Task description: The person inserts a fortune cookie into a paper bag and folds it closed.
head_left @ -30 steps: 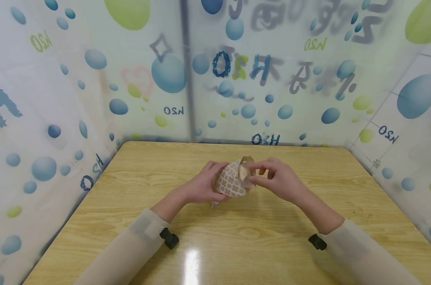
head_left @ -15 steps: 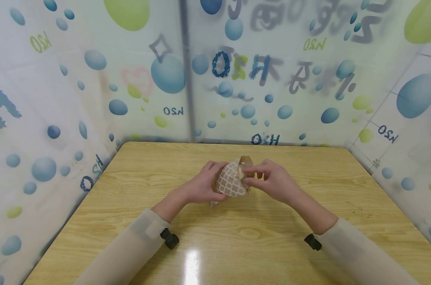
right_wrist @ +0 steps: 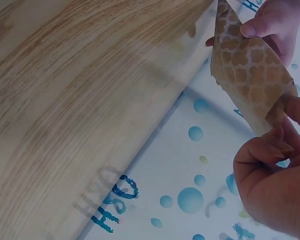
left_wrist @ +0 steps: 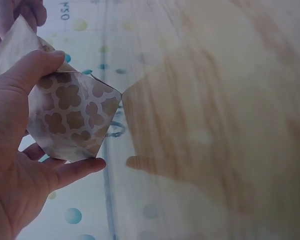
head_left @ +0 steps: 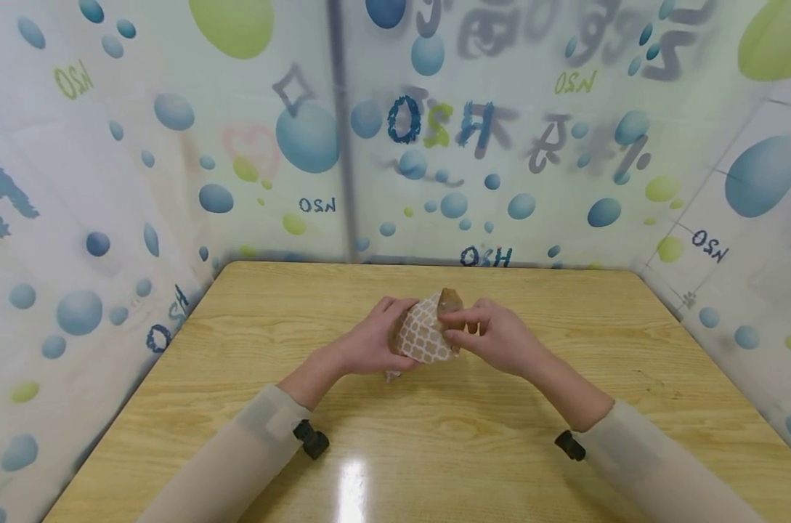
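A brown paper bag [head_left: 424, 334] with a white lattice print is tilted over the table, its mouth facing right. My left hand [head_left: 377, 340] grips its closed end, the thumb [left_wrist: 42, 62] on one face and the fingers [left_wrist: 80, 170] on the other. My right hand [head_left: 500, 338] is at the bag's mouth, thumb and index finger bent toward each other right at the rim. In the right wrist view the right index fingertip [right_wrist: 295, 106] reaches the opening's edge. The bag's inside is hidden, and I cannot tell what the right fingertips hold.
Under both hands spreads a wood-grain table [head_left: 303, 436], with a bright glare spot near its front. Walls [head_left: 532, 218] printed with blue and green dots rise on its far, left and right sides. Each sleeve has a small black device [head_left: 311, 439] at its cuff.
My right hand has moved left to the bag's mouth. A pale rounded thing between its fingertips has gone into the bag and out of sight. The left hand stays put.
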Demonstrator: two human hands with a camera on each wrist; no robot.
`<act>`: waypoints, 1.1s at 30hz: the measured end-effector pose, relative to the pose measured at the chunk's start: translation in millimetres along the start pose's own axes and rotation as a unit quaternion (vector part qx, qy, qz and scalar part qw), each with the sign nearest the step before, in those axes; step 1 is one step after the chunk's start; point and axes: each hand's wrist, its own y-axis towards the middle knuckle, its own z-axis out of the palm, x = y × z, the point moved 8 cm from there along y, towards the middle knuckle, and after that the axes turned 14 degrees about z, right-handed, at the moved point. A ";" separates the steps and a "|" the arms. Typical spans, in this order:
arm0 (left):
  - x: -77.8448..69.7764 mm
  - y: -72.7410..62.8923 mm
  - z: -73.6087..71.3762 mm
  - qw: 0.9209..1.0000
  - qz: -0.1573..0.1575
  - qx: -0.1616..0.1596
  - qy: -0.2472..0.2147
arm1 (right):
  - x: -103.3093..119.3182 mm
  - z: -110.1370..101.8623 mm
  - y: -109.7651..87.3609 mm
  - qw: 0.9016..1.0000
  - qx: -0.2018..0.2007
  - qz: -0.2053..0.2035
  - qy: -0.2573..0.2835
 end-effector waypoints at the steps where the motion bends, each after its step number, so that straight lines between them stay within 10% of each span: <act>1: -0.1 -0.1 0.0 1.000 0.000 -0.001 -0.001 | 0.3 0.3 -0.2 1.000 0.002 -0.003 -0.001; 22: -3.5 -1.2 -1.6 1.000 0.004 -0.014 -0.002 | -5.5 -3.4 -5.8 0.999 0.030 -0.013 0.014; 33: -1.5 0.2 -4.4 0.998 -0.022 -0.059 0.010 | -15.6 -9.7 -5.2 0.991 -0.012 0.018 0.130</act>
